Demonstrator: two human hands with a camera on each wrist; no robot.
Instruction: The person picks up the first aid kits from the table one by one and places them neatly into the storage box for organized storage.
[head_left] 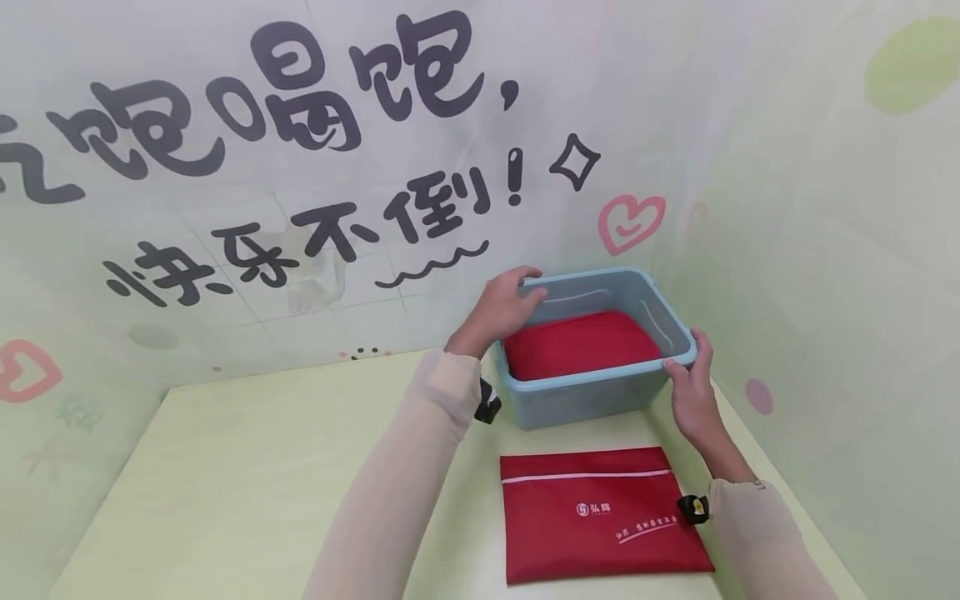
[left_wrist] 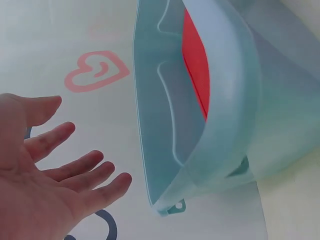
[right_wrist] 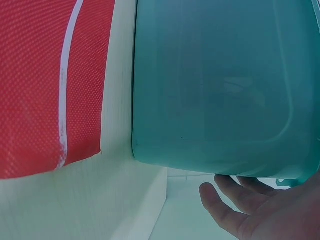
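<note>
A blue-grey plastic bin [head_left: 585,398] stands on the table near the back corner, a red fabric item [head_left: 581,343] lying inside it. My left hand [head_left: 506,304] is at the bin's left end; the left wrist view shows that hand [left_wrist: 60,175] with fingers spread, apart from the rim [left_wrist: 232,75]. At the bin's right front corner is my right hand [head_left: 693,392], thumb near the rim and fingers along the end. In the right wrist view its loosely extended fingers [right_wrist: 232,192] are right at the bin's end wall. A flat red pouch [head_left: 592,529] with a white stripe lies in front.
The pale yellow table [head_left: 262,467] extends to the left. A printed wall sheet [head_left: 420,308] with dark characters rises behind the bin, and another wall [head_left: 825,333] runs along the right side. Black bands [head_left: 487,402] are on both wrists.
</note>
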